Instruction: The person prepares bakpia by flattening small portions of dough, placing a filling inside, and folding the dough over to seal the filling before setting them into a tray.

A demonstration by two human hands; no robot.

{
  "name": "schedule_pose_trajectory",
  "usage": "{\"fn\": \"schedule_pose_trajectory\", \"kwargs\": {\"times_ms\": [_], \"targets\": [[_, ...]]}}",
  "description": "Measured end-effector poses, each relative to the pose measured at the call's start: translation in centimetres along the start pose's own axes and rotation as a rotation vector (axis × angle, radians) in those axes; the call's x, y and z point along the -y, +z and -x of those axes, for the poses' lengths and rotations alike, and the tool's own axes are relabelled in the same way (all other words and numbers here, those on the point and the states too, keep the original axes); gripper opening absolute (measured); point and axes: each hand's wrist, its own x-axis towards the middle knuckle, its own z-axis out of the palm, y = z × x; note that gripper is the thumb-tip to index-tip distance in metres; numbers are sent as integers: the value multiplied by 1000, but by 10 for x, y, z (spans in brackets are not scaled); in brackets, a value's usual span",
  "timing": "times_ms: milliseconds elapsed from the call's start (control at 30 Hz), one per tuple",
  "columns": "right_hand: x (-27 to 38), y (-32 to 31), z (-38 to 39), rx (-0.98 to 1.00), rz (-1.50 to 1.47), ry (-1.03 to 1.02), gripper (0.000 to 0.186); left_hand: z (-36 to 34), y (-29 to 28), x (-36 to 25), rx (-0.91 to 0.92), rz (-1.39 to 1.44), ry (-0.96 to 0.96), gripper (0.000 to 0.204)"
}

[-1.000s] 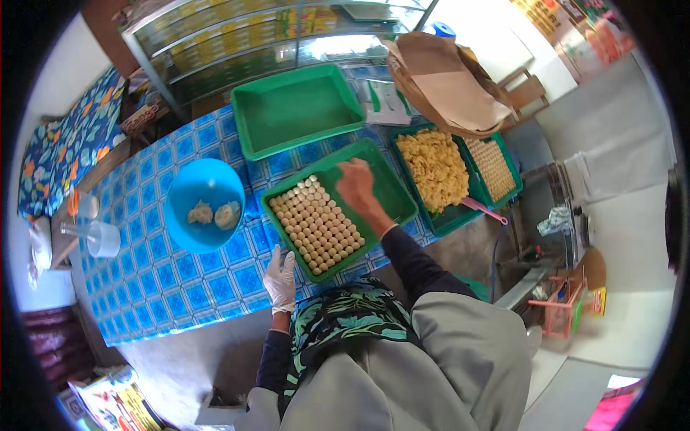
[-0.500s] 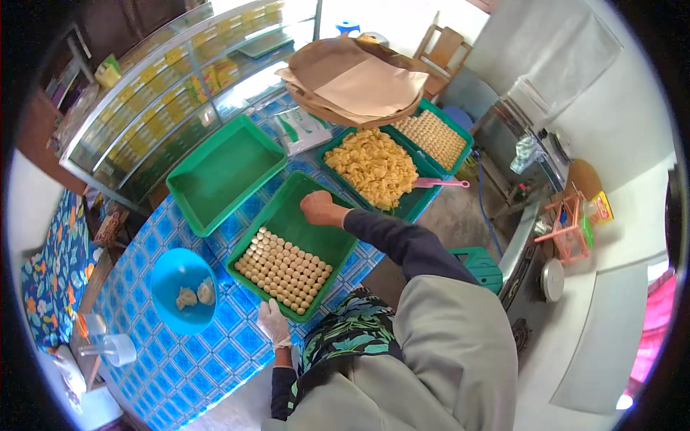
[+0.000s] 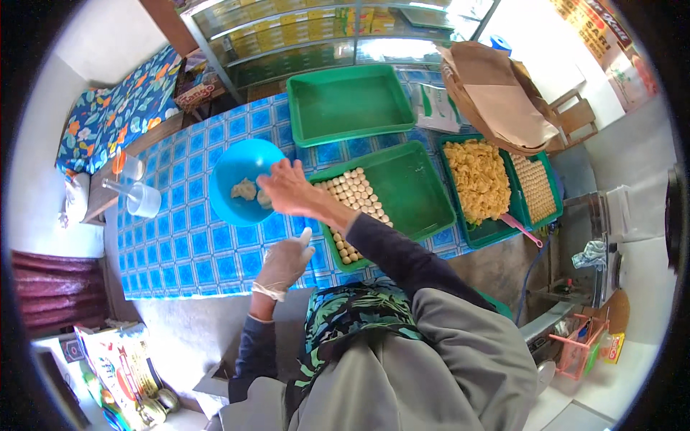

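My bare right hand (image 3: 293, 190) reaches over the right rim of a blue basin (image 3: 226, 205), its fingers apart. Pale dough lumps (image 3: 244, 189) lie in the basin, one of them partly behind my fingers. Below it, my left hand (image 3: 283, 263), in a clear glove, hovers by the near left corner of a green tray (image 3: 413, 190) with its fingers apart and nothing in them. Small round dough balls (image 3: 363, 195) stand in close rows over the left part of that tray; my right forearm hides some of them.
An empty-looking green tray (image 3: 352, 108) lies farther back, beside a plastic packet (image 3: 435, 108). On the right are a tray of yellow filling-like pieces (image 3: 477, 179) with a pink-handled tool (image 3: 523, 228), another tray of balls (image 3: 532, 188) and a paper-covered basket (image 3: 503, 97). A clear plastic cup (image 3: 144, 201) stands left.
My right hand has gone from above the green tray to the blue basin on the left. My left hand has left the tray's near edge. The view has turned leftward.
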Motion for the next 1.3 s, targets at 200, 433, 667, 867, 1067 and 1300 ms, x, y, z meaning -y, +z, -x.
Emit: {"fn": "schedule_pose_trajectory", "kwargs": {"times_ms": [200, 433, 667, 867, 1067, 1300], "targets": [[120, -123, 118, -502, -649, -788, 41, 42, -7, 11, -75, -167, 163, 37], [167, -174, 196, -383, -947, -507, 23, 20, 16, -10, 161, -89, 90, 40], [149, -173, 235, -430, -980, -420, 22, 6, 18, -31, 71, -68, 143, 34], [104, -180, 290, -489, -925, -335, 22, -17, 23, -81, 62, -106, 171, 35], [17, -210, 362, -581, -814, -195, 22, -36, 41, -133, -23, -59, 143, 36], [-216, -138, 513, -370, 23, 790, 18, -67, 100, -222, -78, 75, 179, 35]]}}
